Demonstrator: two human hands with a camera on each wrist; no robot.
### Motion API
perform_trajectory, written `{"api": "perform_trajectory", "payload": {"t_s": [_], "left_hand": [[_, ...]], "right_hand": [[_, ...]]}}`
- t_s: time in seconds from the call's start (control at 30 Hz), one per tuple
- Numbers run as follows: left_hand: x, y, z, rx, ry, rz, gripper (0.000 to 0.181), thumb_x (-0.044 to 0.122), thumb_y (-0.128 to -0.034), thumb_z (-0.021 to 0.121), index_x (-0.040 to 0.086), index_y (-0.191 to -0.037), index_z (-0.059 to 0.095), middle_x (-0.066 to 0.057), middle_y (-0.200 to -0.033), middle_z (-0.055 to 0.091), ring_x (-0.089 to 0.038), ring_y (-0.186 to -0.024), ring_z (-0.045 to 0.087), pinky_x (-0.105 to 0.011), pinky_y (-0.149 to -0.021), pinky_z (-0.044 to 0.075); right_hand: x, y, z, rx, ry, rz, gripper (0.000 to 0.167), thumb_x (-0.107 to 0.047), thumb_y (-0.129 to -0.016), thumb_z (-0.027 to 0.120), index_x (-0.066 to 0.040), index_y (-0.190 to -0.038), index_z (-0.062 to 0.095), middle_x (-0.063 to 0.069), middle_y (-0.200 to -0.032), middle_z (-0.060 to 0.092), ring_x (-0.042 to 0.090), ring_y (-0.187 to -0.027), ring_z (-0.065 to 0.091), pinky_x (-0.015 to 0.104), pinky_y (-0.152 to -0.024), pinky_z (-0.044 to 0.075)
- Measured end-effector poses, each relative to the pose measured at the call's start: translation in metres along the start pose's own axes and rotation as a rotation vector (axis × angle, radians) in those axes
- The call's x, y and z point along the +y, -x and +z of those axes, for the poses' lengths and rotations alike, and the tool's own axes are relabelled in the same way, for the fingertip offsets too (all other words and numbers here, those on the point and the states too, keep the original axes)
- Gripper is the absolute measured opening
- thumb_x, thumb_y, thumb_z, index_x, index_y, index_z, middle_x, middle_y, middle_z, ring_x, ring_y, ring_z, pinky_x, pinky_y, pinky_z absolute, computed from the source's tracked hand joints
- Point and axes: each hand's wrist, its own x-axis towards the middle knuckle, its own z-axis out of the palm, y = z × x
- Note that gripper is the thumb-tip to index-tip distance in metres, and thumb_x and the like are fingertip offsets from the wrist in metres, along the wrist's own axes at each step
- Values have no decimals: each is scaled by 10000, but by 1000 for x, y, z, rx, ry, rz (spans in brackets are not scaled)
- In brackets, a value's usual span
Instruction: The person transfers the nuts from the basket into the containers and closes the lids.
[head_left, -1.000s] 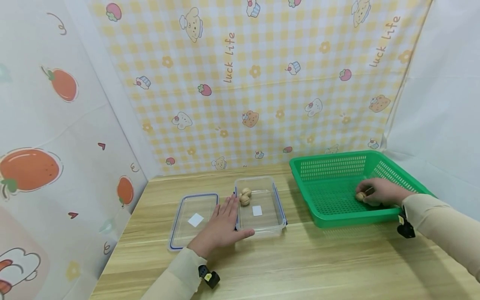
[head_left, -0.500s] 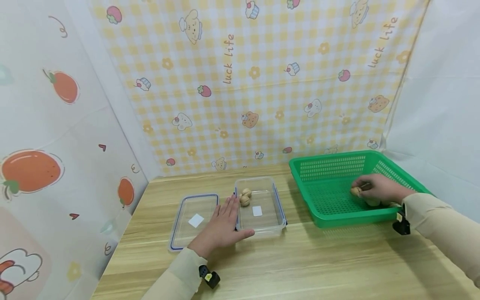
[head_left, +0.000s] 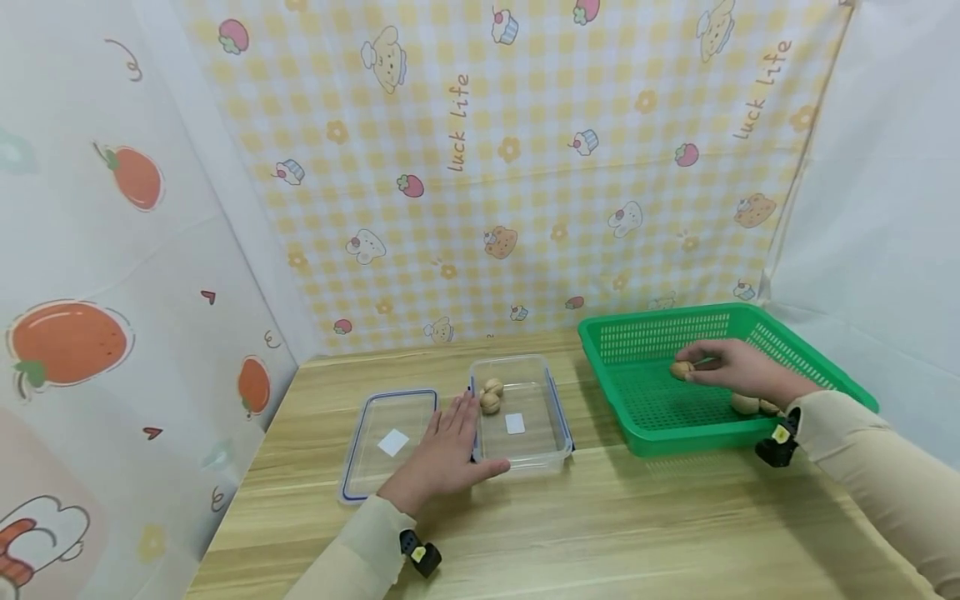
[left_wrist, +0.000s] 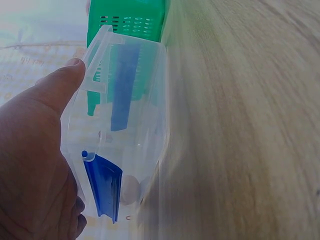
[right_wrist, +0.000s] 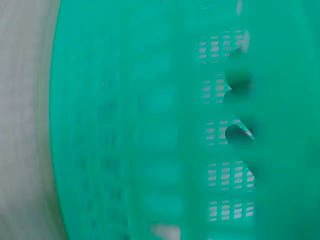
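My right hand (head_left: 729,365) pinches a walnut (head_left: 681,370) between thumb and fingertips, above the floor of a green plastic basket (head_left: 648,440). More walnuts (head_left: 745,403) lie in the basket under the right wrist. My left hand (head_left: 444,457) rests with straight fingers against the left side of a clear plastic food container (head_left: 542,458), thumb spread along its near side. Inside that container, walnuts (head_left: 491,403) sit by the left wall. In the left wrist view the container (left_wrist: 145,125) shows blue side clips. The right wrist view is mostly blurred green basket wall (right_wrist: 150,125).
A clear lid (head_left: 372,425) with a blue seal lies on the wooden table (head_left: 570,533), left of the container and partly behind the left hand. A checked cloth (head_left: 540,192) hangs behind the table, with pale cloths at both sides.
My right hand has lifted a walnut and moved left and up inside the basket, uncovering other walnuts behind it. The left hand has stayed at the container.
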Motion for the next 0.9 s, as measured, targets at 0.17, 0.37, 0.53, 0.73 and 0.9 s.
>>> {"api": "perform_trajectory", "payload": {"t_s": [0.17, 0.37, 0.53, 0.73, 0.9], "left_hand": [[0, -1, 0, -6, -8, -7, 1127, 806, -896, 436, 20, -1620, 79, -145, -1695, 21, -324, -1557, 24, -567, -1223, 74], [0, -1, 0, -1, -19, -6, 1144, 828, -882, 421, 23, -1621, 80, -141, -1696, 33, -328, -1557, 38, -571, -1222, 79], [-1, -1, 1, -2, -20, -6, 1149, 837, -878, 412, 28, -1622, 78, -141, -1696, 33, -331, -1557, 38, -570, -1222, 78], [-1, -1, 0, -7, -21, -7, 1161, 854, -871, 387, 26, -1621, 71, -138, -1696, 24, -324, -1558, 33, -570, -1223, 73], [1, 0, -2, -11, -12, -8, 1137, 815, -889, 429, 20, -1620, 71, -141, -1696, 24, -324, -1558, 28, -570, -1223, 68]], "right_hand": [[-13, -4, 10, 27, -94, 3, 392, -228, -986, 683, -32, -1320, 619, 216, -1273, 632, 416, -1131, 653, 446, -850, 580], [-36, -7, 20, 47, -182, 12, 462, -256, -994, 673, -5, -1371, 580, 252, -1333, 599, 444, -1171, 625, 468, -877, 571], [-55, -14, 29, 70, -233, 7, 473, -266, -993, 674, 0, -1372, 579, 252, -1343, 593, 433, -1171, 630, 412, -870, 578], [-73, -22, 40, 84, -301, -37, 443, -238, -990, 679, 6, -1349, 594, 220, -1333, 606, 409, -1169, 636, 377, -879, 577], [-89, -30, 52, 98, -345, -34, 457, -229, -984, 688, 7, -1362, 586, 220, -1352, 594, 395, -1179, 632, 405, -896, 571]]}}
